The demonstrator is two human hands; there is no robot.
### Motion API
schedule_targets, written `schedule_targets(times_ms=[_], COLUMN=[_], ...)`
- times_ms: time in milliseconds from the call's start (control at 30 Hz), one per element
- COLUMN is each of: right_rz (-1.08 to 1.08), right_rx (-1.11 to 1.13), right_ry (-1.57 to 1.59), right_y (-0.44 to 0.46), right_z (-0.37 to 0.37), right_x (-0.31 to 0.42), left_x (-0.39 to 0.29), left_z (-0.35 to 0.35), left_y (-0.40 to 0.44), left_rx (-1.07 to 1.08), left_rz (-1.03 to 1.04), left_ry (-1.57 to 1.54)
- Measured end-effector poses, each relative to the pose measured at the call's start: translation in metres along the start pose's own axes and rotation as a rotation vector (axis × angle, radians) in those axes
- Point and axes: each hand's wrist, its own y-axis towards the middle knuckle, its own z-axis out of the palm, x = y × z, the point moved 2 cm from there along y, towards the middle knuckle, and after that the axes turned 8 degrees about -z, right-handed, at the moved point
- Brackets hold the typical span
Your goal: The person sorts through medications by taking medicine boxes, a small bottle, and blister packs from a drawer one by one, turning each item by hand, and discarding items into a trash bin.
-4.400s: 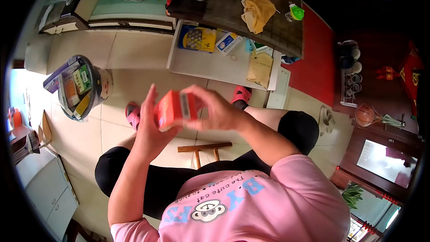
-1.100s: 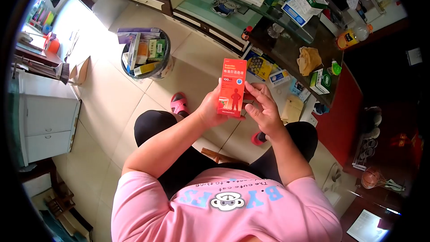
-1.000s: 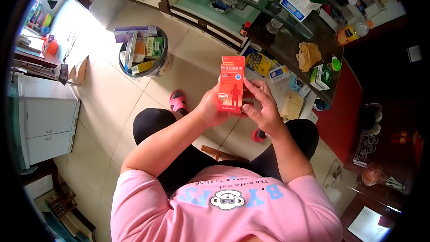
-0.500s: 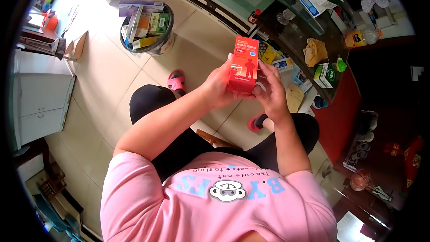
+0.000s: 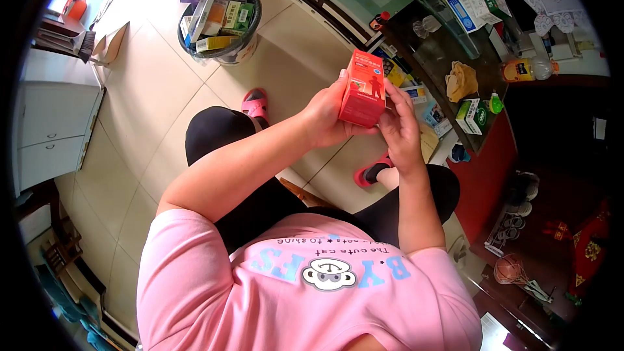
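A red medicine box with a dark figure printed on its front is between my two hands, above my knees. My left hand grips its left side, with the thumb along the edge and the other fingers hidden under it. On the other side my right hand is closed against the box's right edge, fingers bent along it. The box is tilted, so both its printed front and its lower end face show.
A bin filled with several medicine boxes stands on the tiled floor ahead. To the right, a dark glass-topped cabinet carries cartons, a brown paper bag and an orange-labelled bottle. A white cabinet is at left.
The red box has tipped, showing more of its lower end, and sits slightly further right in view. Both hands stay on it. The camera view has shifted a little.
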Motion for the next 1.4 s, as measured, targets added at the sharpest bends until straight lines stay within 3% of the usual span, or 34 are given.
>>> schedule_targets(times_ms=[333, 1033, 1400], right_rz=[0.011, 0.068, 0.082], right_rx=[0.012, 0.001, 0.006], right_ry=[-0.036, 0.007, 0.015], right_y=[-0.001, -0.003, -0.004], right_z=[0.001, 0.003, 0.003], right_x=[-0.006, -0.008, -0.01], left_x=[0.003, 0.005, 0.004], left_z=[-0.002, -0.011, -0.003], left_y=[0.004, 0.008, 0.005], left_rx=[-0.085, -0.012, -0.12], left_rz=[-0.02, -0.009, -0.012], left_ry=[-0.009, -0.004, -0.023])
